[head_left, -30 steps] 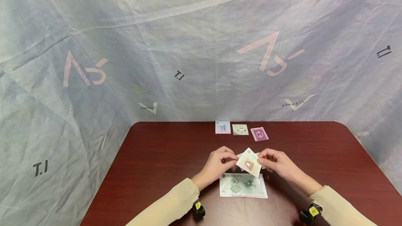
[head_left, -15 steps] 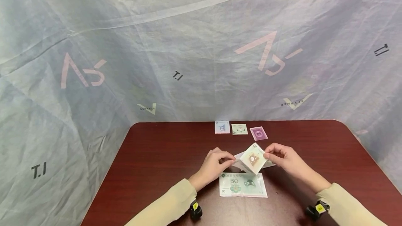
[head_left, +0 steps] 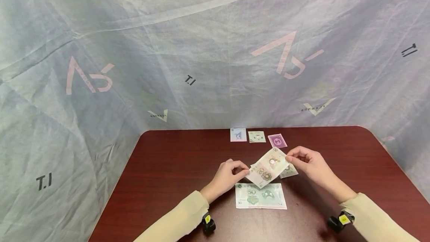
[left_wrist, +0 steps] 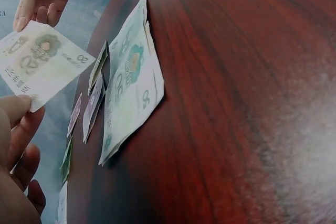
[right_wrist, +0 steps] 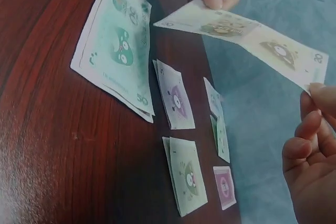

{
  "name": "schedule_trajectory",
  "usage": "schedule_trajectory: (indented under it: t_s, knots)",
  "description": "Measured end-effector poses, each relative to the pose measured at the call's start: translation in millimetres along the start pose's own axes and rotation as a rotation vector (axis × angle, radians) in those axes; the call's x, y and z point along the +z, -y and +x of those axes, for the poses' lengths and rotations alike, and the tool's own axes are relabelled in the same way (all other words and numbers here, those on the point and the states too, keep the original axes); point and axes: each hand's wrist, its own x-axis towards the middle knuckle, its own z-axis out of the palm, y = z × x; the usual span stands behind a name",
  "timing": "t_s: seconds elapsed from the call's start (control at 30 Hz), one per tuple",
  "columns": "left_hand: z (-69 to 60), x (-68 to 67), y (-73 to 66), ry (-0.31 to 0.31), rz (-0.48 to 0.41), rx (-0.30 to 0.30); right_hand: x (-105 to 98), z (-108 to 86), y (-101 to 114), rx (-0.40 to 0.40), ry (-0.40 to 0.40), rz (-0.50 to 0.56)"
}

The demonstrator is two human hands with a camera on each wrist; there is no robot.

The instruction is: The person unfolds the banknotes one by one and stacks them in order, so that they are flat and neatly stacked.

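A yellowish-brown 20 play banknote is stretched between both hands above the table, a fold crease across its middle. My left hand pinches its near-left corner between thumb and index finger. With thumb and fingertips, my right hand pinches the far-right end. Just below lies a flat green 50 banknote, with another layer showing under it in the right wrist view. Behind it are a folded purple note and a folded green note, partly hidden in the head view by the held banknote.
Along the back of the dark red table lie a folded blue note, a folded green note and a magenta note. A grey printed cloth hangs behind the table.
The 20 banknote, folded at first, has opened out into a longer strip. My right hand has moved right and away from me with its end; the left hand has hardly moved.
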Motion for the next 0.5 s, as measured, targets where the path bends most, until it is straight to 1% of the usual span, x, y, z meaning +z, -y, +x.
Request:
schedule_trajectory:
  t_s: [0.07,0.17,0.23,0.3,0.4,0.5]
  knots:
    - [-1.7,0.9,2.0,-0.015,-0.037,-0.019,0,0.1,-1,0.028,-0.019,0.023]
    - [-2.8,1.6,3.3,-0.041,-0.087,-0.026,0,0.1,-4,0.080,-0.038,0.080]
    - [-2.9,2.4,3.8,-0.050,-0.143,-0.036,1,-1.2,-5,0.107,-0.044,0.126]
    - [-2.3,4.1,4.6,-0.061,-0.205,-0.046,3,-3.1,-6,0.124,-0.049,0.150]
    - [-1.2,7.5,4.1,-0.081,-0.323,-0.070,7,-7.6,-6,0.126,-0.050,0.120]
    - [0.1,9.2,2.3,-0.118,-0.394,-0.089,8,-10.3,-7,0.125,-0.039,0.073]
